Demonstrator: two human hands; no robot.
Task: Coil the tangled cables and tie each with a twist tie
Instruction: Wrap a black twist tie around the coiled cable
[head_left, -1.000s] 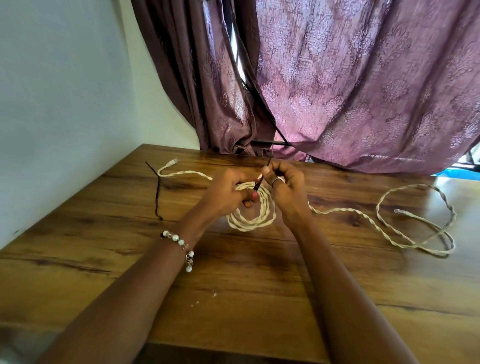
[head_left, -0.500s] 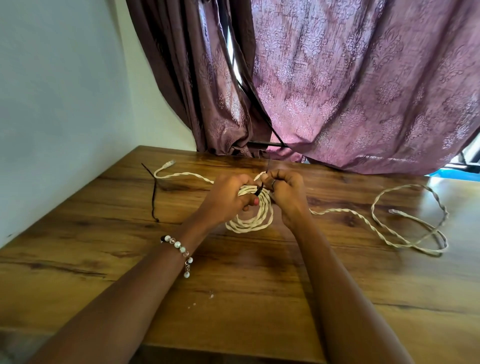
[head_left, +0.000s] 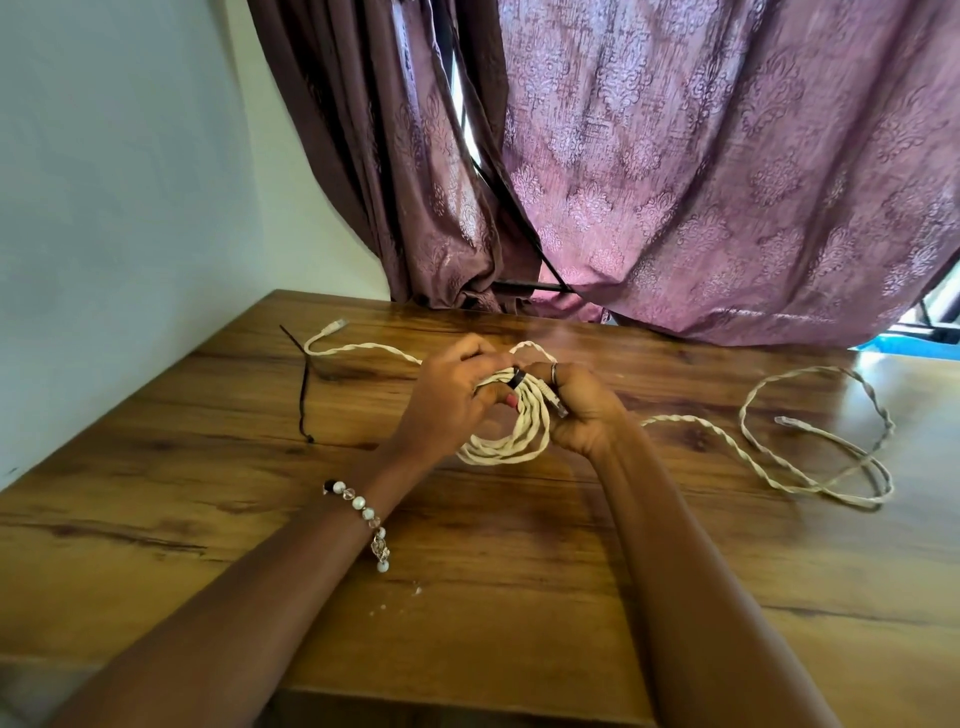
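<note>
While the left hand (head_left: 447, 400) and right hand (head_left: 582, 410) both grip the cream twisted-pair cable coil (head_left: 511, 431) between them above the wooden table (head_left: 519, 561), 1 black twist tie (head_left: 516, 378) bands its top, and loose cable (head_left: 810, 452) trails right of the right hand.

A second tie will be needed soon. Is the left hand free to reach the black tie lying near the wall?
Probably not yet: the left hand grips the coiled cable. The path to the black tie looks unobstructed once it lets go.
</note>
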